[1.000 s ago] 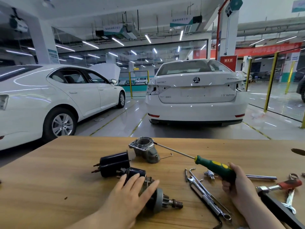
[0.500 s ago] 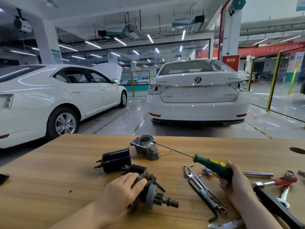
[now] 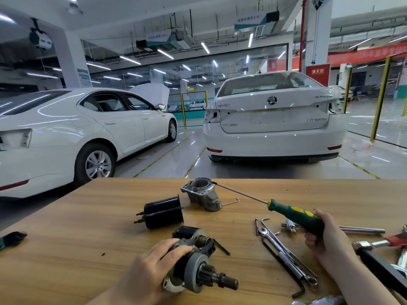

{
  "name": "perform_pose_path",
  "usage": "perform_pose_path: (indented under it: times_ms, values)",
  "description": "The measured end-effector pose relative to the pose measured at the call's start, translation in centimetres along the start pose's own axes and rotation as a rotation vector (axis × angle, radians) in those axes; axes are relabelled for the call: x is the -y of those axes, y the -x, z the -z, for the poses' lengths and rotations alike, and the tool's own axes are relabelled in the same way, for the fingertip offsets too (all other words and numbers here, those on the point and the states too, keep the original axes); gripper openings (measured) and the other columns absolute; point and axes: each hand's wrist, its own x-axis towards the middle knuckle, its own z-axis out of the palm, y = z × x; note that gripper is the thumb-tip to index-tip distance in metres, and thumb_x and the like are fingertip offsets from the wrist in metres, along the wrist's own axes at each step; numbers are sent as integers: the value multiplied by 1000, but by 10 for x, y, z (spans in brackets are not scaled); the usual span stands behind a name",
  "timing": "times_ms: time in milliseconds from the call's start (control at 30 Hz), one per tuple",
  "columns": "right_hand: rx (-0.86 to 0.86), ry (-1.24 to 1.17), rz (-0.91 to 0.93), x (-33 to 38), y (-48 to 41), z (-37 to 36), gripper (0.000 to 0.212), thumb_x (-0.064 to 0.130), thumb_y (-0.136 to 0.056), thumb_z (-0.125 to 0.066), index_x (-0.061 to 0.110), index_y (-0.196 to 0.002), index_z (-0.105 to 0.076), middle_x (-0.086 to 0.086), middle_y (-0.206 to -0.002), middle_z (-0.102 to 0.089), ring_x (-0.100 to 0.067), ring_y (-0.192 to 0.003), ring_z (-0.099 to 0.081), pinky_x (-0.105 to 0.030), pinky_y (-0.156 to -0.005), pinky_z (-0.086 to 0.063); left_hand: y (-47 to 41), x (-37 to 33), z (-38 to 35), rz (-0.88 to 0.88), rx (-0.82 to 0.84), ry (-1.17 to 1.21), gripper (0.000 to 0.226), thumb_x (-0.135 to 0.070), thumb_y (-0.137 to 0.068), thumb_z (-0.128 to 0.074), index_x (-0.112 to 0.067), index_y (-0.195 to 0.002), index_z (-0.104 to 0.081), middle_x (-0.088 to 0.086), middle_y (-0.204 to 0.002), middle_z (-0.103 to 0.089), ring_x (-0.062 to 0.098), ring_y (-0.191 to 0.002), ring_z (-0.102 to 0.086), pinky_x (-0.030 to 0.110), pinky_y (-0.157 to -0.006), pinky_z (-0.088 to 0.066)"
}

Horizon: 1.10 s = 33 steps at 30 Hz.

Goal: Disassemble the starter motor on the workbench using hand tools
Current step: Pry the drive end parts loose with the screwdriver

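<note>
My left hand (image 3: pixel 152 265) grips the starter motor assembly (image 3: pixel 196 265) near the front of the wooden workbench (image 3: pixel 88 234); its pinion shaft points right and toward me. My right hand (image 3: pixel 326 241) holds a green-and-yellow screwdriver (image 3: pixel 293 213) by the handle. Its long shaft reaches up-left, and the tip meets the rim of the grey aluminium nose housing (image 3: pixel 203 195). A black cylindrical solenoid (image 3: pixel 161 212) lies on its side between the housing and the motor.
Wrenches and a hex key (image 3: pixel 284 254) lie right of the motor. A metal bar (image 3: pixel 361 230), red-handled pliers (image 3: pixel 392 241) and a black tool (image 3: pixel 383 269) crowd the right edge. A dark-green object (image 3: pixel 11 238) sits at far left. Two white cars stand beyond the bench.
My left hand went from lying flat on the motor to gripping it and has tilted it up, with the pinion end toward me. The screwdriver has hardly moved.
</note>
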Motion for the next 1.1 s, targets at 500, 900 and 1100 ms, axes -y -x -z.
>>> perform_pose_path:
  times_ms: [500, 900, 1100]
  values:
    - [1, -1, -5, 0, -2, 2, 21, 28, -93, -44, 12, -78, -46, -14, -61, -46, -7, -26, -32, -8, -32, -27, -44, 14, 46, 222, 181, 454, 66, -24, -49, -89, -40, -106, -61, -24, -101, -65, -5, -93, -62, 8, -77, -46]
    - [21, -34, -32, 2, -1, 3, 21, 29, -93, -45, 12, -81, -48, -14, -60, -46, -7, -27, -34, -9, -32, -29, -120, 18, 54, 247, 765, 192, 58, -30, -59, -84, -43, -104, -51, -18, -100, -58, -1, -92, -57, 21, -84, -50]
    - [33, -30, -27, 1, 0, 3, 21, 29, -93, -44, 12, -81, -48, -14, -61, -46, -7, -28, -35, -9, -31, -29, -141, 26, 60, 328, 966, 218, 60, -29, -64, -83, -40, -114, -52, -9, -112, -57, 14, -105, -57, 42, -90, -53]
